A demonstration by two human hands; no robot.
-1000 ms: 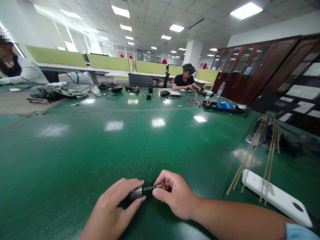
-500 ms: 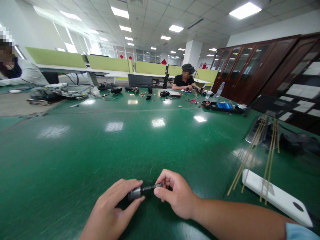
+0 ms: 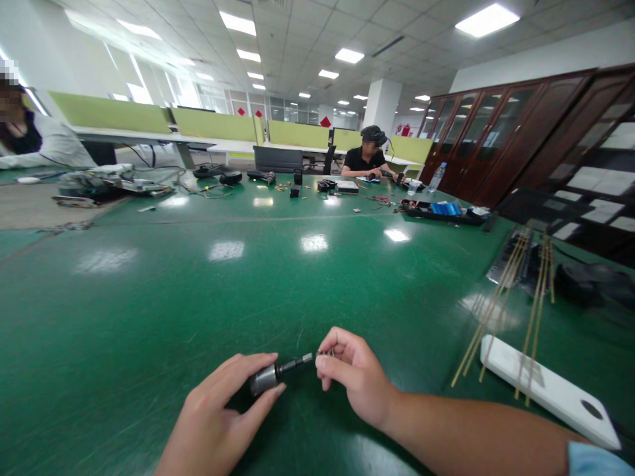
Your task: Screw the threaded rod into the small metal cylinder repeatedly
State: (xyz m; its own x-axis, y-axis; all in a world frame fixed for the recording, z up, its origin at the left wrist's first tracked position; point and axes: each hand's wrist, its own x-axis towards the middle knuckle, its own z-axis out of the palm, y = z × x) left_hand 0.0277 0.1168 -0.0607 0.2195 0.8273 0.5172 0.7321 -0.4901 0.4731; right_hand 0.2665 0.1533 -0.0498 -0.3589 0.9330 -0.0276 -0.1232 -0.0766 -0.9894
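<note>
Both clamp: left hand [image 3: 219,400] spread round a metal cylinder [image 3: 264,379], right hand [image 3: 360,375] pinching a small part [image 3: 325,353].

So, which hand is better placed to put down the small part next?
Probably the right hand: it pinches the small part, clear of the shaft, while the left hand holds the cylinder.

Seemingly metal cylinder [image 3: 264,379] in left grip [image 3: 218,404]

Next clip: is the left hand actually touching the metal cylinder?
Touching. The head view shows the left hand holding the metal cylinder between its thumb and fingers, with no gap where they meet its sides.
</note>
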